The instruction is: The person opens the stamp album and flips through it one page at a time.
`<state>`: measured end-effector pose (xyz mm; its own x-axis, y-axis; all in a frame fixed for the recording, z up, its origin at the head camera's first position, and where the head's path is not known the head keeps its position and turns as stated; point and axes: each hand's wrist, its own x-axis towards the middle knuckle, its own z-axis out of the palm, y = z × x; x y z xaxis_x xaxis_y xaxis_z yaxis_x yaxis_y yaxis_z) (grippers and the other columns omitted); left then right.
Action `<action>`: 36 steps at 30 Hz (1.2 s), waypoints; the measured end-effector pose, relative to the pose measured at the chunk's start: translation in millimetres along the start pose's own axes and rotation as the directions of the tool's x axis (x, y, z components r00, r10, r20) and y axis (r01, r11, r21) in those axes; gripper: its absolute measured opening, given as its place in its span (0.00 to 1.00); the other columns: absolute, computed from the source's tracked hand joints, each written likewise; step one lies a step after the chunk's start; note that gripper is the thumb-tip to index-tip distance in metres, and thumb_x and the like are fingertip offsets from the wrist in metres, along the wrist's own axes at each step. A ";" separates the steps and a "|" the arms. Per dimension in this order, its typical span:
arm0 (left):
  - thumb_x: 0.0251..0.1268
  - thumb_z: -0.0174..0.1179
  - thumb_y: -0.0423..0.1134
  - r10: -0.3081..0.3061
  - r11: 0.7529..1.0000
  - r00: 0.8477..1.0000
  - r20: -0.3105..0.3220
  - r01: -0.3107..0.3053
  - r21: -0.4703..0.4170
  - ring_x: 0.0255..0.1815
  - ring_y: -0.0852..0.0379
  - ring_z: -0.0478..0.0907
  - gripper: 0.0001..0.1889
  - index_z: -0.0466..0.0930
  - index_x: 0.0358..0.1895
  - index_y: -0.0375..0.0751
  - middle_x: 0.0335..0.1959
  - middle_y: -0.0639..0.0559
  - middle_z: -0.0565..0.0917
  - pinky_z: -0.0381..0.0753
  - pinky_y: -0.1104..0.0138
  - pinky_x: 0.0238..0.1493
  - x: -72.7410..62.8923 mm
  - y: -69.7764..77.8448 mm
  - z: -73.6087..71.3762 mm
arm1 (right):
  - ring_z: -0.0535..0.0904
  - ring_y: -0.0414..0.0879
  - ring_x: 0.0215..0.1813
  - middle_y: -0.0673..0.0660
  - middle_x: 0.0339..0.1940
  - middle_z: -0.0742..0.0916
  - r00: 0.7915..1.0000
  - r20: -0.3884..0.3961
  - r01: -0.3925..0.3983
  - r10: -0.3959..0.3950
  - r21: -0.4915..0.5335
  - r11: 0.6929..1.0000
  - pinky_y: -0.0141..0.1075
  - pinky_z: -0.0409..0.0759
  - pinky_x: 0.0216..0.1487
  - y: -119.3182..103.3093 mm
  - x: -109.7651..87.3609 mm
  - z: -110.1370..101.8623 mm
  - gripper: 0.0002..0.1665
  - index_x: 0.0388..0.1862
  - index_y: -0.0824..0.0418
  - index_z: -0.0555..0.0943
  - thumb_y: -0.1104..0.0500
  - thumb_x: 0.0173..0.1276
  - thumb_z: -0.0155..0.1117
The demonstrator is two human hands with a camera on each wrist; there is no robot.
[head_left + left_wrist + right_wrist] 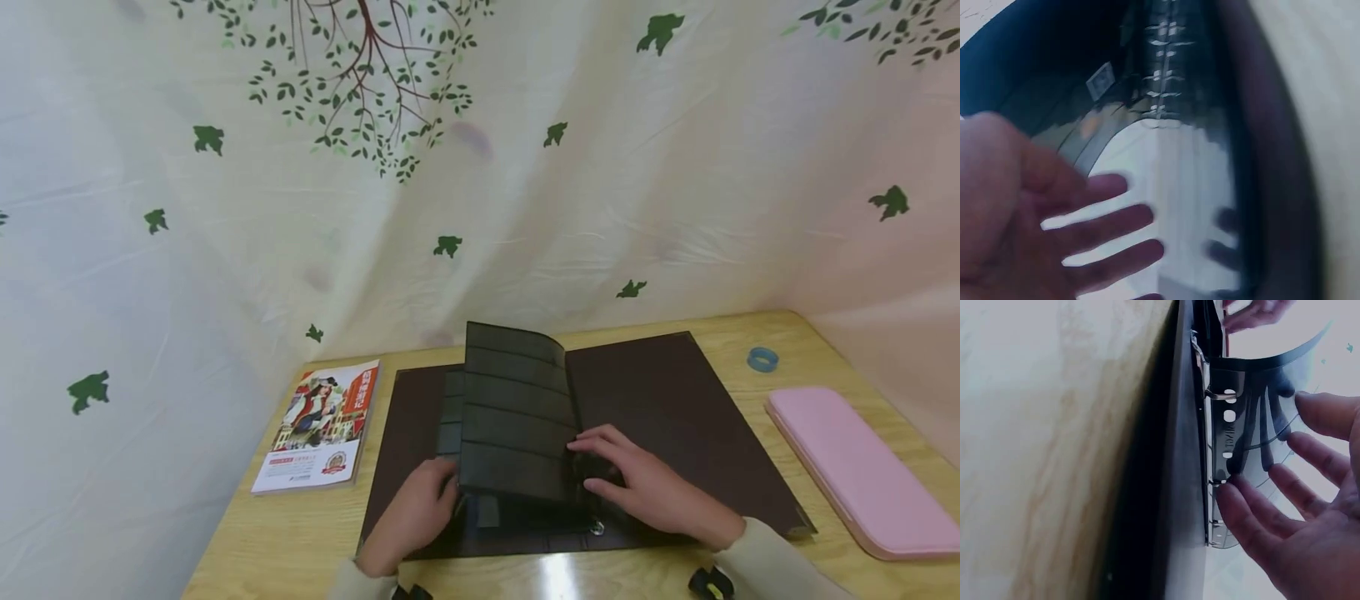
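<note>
A ring binder with a dark brown cover lies spread open on the table. Its black pocket pages stand raised and bent near the middle, held by metal rings. At the lower left edge of the raised pages is my left hand, its fingers extended over a glossy page. A small pale rectangle shows on a page in the left wrist view. My right hand is by the rings, with spread, slightly bent fingertips touching the glossy page.
Left of the binder lies an illustrated book. To the right are a pink case and a blue ring-shaped roll. The wooden table meets a hanging leaf-patterned curtain at the back.
</note>
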<state>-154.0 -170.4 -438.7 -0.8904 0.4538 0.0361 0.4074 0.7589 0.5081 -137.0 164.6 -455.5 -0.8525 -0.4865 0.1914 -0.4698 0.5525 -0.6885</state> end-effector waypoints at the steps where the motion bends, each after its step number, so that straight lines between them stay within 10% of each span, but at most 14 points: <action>1: 0.70 0.50 0.32 -0.015 1.000 0.998 -0.054 0.015 0.003 0.38 0.54 0.75 0.07 0.78 0.37 0.42 0.34 0.51 0.79 0.74 0.58 0.39 0.5 0.4 -3.1 | 0.70 0.45 0.60 0.45 0.62 0.69 1.000 0.003 0.003 -0.003 -0.009 1.000 0.39 0.74 0.46 0.2 1.0 0.6 0.25 0.64 0.45 0.71 0.49 0.69 0.60; 5: 0.69 0.50 0.30 -0.044 0.998 0.970 -0.239 0.034 -0.047 0.53 0.52 0.73 0.13 0.76 0.53 0.41 0.51 0.48 0.77 0.72 0.53 0.52 2.4 7.5 -14.5 | 0.69 0.47 0.62 0.48 0.63 0.70 1.000 0.012 0.009 -0.009 -0.033 0.999 0.44 0.74 0.50 -1.0 2.6 1.2 0.26 0.64 0.45 0.72 0.49 0.67 0.62; 10: 0.69 0.52 0.31 0.032 0.995 0.950 -0.311 -0.059 -0.076 0.66 0.51 0.62 0.18 0.72 0.61 0.42 0.66 0.50 0.67 0.64 0.50 0.60 3.3 20.2 -17.6 | 0.68 0.54 0.63 0.53 0.65 0.68 1.000 0.031 -0.005 0.006 -0.034 0.999 0.48 0.74 0.49 -2.9 2.4 1.4 0.26 0.65 0.45 0.71 0.47 0.68 0.60; 19: 0.68 0.54 0.36 0.147 0.989 0.971 -0.190 -0.142 0.037 0.70 0.43 0.53 0.21 0.73 0.64 0.50 0.70 0.49 0.64 0.61 0.39 0.53 5.1 24.8 -1.5 | 0.69 0.53 0.62 0.52 0.66 0.67 0.999 0.032 -0.026 0.027 -0.034 0.999 0.47 0.75 0.48 -1.2 2.9 5.3 0.29 0.67 0.46 0.69 0.48 0.68 0.61; 27: 0.70 0.53 0.40 0.123 0.992 0.988 -0.095 -0.120 0.030 0.71 0.44 0.51 0.20 0.74 0.64 0.52 0.70 0.50 0.64 0.57 0.34 0.55 4.6 24.2 1.1 | 0.62 0.61 0.67 0.59 0.70 0.66 0.963 0.107 -0.251 0.247 0.023 0.968 0.58 0.66 0.57 2.4 -0.1 2.8 0.43 0.75 0.51 0.56 0.38 0.67 0.57; 36: 0.71 0.52 0.42 0.111 0.994 0.992 -0.052 -0.110 0.027 0.72 0.47 0.50 0.19 0.73 0.64 0.52 0.70 0.52 0.63 0.56 0.36 0.57 5.2 23.4 4.3 | 0.57 0.61 0.70 0.60 0.72 0.62 0.965 0.151 -0.222 0.215 0.031 0.974 0.61 0.61 0.59 4.7 -3.6 0.9 0.42 0.76 0.47 0.51 0.36 0.69 0.51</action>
<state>-148.2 -148.3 -430.4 -0.8488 0.5107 0.1370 0.5082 0.7165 0.4779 -136.0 168.3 -460.1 -0.8892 -0.4523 -0.0691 -0.2613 0.6259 -0.7349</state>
